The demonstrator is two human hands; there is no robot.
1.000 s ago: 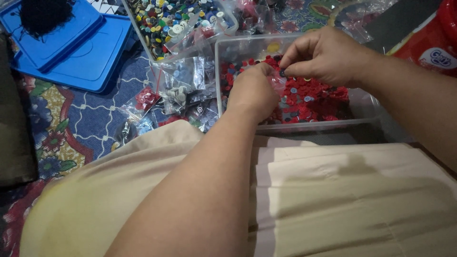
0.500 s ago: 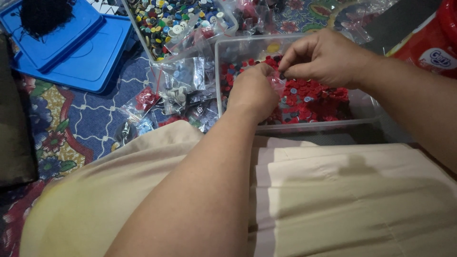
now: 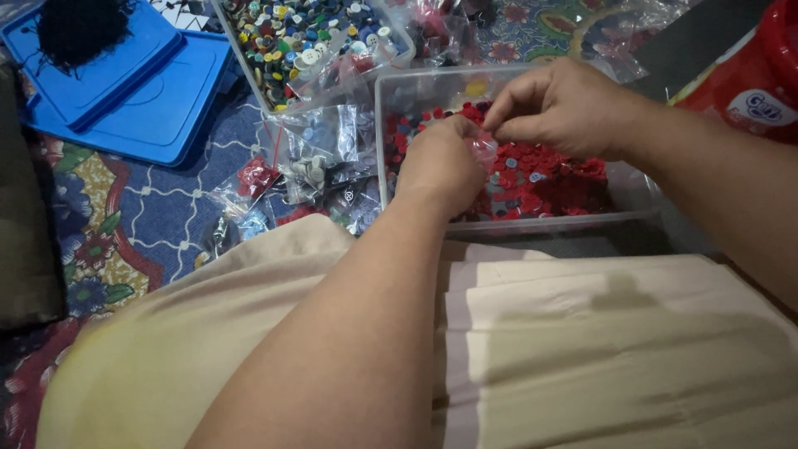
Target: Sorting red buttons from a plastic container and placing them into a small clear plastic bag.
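Observation:
A clear plastic box (image 3: 532,223) holds a heap of red and blue buttons (image 3: 549,179). My left hand (image 3: 440,166) is curled over the box's left part, its fingers turned down among the buttons. My right hand (image 3: 565,108) hovers just beyond it, thumb and fingers pinched together on a small clear plastic bag (image 3: 484,150) that sits between the two hands. The left hand seems to grip the same bag, though its fingertips are hidden.
A second clear box of mixed coloured buttons (image 3: 307,41) stands behind. Small button bags (image 3: 320,158) lie left of the red box. Blue lids (image 3: 125,83) with black thread (image 3: 79,29) sit far left. Beige cloth (image 3: 582,349) covers my lap. A red container (image 3: 756,75) is at right.
Both hands stay over the red button box; the right fingers have shifted slightly on the small bag.

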